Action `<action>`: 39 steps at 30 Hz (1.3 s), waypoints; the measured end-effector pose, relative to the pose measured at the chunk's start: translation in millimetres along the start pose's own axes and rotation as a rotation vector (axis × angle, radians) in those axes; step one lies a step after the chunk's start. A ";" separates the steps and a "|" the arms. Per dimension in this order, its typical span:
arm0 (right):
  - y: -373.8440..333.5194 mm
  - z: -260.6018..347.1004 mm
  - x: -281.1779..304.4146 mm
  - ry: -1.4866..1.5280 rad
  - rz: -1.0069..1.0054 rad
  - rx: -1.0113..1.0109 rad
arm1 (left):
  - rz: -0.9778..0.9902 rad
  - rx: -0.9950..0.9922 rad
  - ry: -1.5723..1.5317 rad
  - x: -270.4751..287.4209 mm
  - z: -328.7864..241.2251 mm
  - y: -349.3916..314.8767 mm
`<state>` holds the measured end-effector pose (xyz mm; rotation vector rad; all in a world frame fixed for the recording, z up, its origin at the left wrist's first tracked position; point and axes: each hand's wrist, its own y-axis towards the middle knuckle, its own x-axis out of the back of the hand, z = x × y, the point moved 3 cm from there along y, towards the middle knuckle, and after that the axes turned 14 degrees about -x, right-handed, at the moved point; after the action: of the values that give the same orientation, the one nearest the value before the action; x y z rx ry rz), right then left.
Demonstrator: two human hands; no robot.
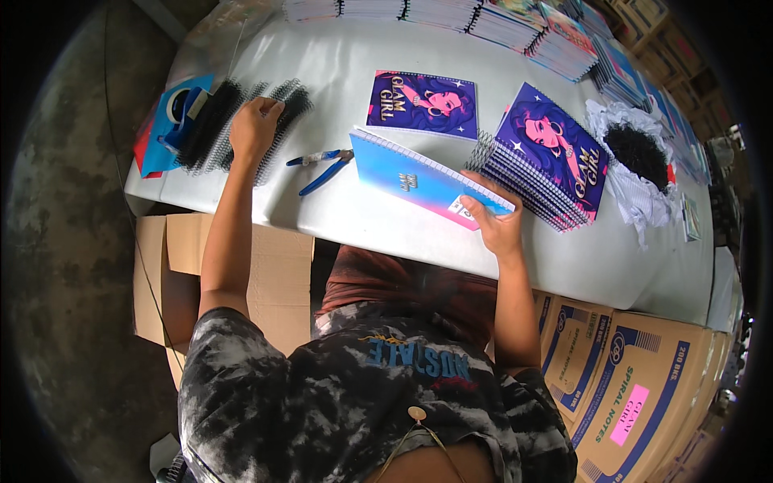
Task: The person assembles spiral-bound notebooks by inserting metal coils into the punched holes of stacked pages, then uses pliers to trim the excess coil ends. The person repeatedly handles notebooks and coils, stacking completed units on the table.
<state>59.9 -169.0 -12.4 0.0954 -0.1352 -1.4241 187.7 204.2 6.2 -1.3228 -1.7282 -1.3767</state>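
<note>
My right hand grips a notebook by its right end, thumb on the blue-to-pink cover. A row of holes runs along its upper long edge, and it is tilted above the table. At the left, my left hand is closed, fingertips pinched on a black spiral coil at the right side of a heap of coils. Between my hands lie blue-handled pliers. Beyond the held notebook, a purple notebook with an illustrated cover lies flat.
A stack of spiral-bound purple notebooks stands right of my right hand. Farther right, crumpled white wrapping holds black coil bits. Notebook stacks line the far edge. Blue tape holder sits left; cartons stand below the table.
</note>
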 end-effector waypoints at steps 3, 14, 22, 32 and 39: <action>2.0 -0.1 -2.1 0.015 -0.029 0.037 | -0.001 -0.164 -0.629 5.1 -32.3 -9.1; 4.7 -4.1 2.5 -0.022 -0.043 -0.004 | 0.364 -0.266 -0.780 16.1 -107.5 -46.9; 1.4 4.1 2.7 -0.071 -0.032 -0.021 | 0.369 -0.195 -0.981 19.3 -108.6 -48.3; -2.0 7.3 -0.7 -0.124 -0.031 0.083 | 0.667 0.075 -1.106 19.7 -111.0 -42.8; -6.9 2.6 -1.2 -0.097 -0.098 0.057 | 0.645 0.077 -1.094 11.7 -113.0 -41.2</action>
<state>52.6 -168.7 -10.9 0.0805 -0.2538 -1.5231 129.0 102.9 36.2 -2.5394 -1.5998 -0.1612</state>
